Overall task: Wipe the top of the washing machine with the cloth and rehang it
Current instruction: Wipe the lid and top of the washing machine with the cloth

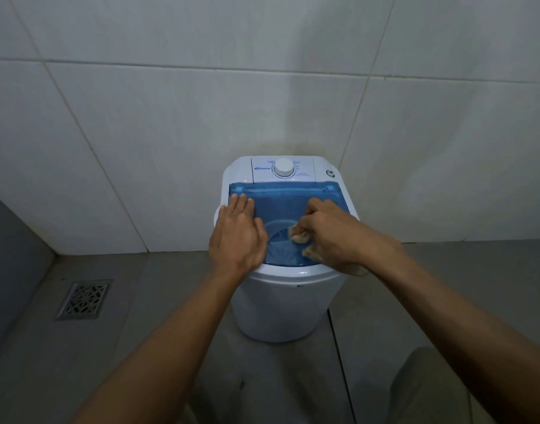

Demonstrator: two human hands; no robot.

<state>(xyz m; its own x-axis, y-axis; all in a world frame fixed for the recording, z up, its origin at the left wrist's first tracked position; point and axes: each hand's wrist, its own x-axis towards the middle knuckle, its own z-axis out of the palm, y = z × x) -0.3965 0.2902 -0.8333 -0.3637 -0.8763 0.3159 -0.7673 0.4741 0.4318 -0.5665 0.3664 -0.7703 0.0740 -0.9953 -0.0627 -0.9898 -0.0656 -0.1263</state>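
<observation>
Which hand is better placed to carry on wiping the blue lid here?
The right hand: it is shut on the tan cloth, already pressed on the blue lid. The left hand lies flat and open on the lid's left side, apparently bracing the washing machine.

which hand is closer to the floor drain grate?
Left. The left hand lies flat on the blue lid's left side, the side of the floor drain. The right hand holds the cloth farther right.
</observation>
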